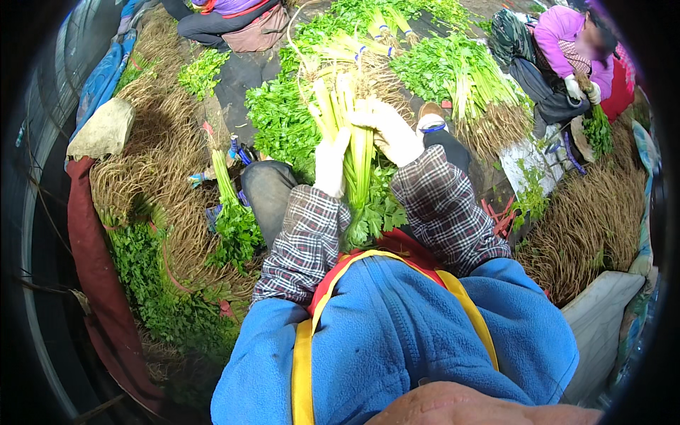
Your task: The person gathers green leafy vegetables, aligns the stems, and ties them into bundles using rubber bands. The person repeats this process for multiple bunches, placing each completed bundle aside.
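A bunch of celery [359, 175] lies between my hands, leaves towards my lap and pale stalk bases pointing away from me. My left hand [331, 162], in a white glove, grips its left side with the thumb up along the stalks. From the right, my right hand [389, 129], gloved in white too, has its fingers curled over the upper stalks near the base. Just beyond are stringy brown roots [393, 87], partly hidden by the stalks and glove. Whether those roots belong to the held bunch I cannot tell.
Celery tied with blue bands [372, 50] lies ahead, beside a loose celery pile [467, 87]. Rooted celery heaps [154, 122] line the left; another root heap [589, 228] is at right. Red strips [499, 215] lie nearby. A co-worker [566, 48] holds a bunch; another person [234, 21] sits ahead.
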Available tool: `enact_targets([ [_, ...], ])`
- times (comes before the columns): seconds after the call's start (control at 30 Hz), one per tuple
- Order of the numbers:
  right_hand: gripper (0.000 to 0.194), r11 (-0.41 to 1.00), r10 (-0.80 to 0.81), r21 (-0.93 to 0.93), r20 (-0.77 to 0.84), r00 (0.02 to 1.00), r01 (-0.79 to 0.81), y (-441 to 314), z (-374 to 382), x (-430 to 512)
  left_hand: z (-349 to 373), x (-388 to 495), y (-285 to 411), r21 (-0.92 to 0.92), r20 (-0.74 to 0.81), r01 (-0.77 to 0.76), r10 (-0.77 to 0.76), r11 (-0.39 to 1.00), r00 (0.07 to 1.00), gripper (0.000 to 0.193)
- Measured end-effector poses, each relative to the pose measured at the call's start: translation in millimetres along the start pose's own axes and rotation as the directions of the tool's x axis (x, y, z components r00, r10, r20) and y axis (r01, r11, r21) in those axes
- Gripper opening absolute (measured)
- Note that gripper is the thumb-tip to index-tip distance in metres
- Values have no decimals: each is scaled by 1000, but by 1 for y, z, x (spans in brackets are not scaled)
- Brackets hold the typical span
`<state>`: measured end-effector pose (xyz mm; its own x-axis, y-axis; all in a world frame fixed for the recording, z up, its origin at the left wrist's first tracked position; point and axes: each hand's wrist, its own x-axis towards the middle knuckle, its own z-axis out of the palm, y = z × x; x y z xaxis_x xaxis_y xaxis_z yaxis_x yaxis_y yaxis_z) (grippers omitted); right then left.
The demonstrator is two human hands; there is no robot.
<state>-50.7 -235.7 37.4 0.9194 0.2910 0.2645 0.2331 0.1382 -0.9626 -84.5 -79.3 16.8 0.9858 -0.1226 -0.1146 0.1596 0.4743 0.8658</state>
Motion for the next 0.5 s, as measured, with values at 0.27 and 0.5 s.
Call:
enact_targets([
  [0.27, 25, 893, 248, 378, 44, 968, -246, -6, 8, -4, -3, 0, -2, -5, 33, -43, 43, 999, 999, 42],
  [0.5, 31, 1000, -20, -12, 104, 994, 21, -4, 10, 4, -10, -5, 1, 28, 195, 69, -73, 997, 978, 40],
])
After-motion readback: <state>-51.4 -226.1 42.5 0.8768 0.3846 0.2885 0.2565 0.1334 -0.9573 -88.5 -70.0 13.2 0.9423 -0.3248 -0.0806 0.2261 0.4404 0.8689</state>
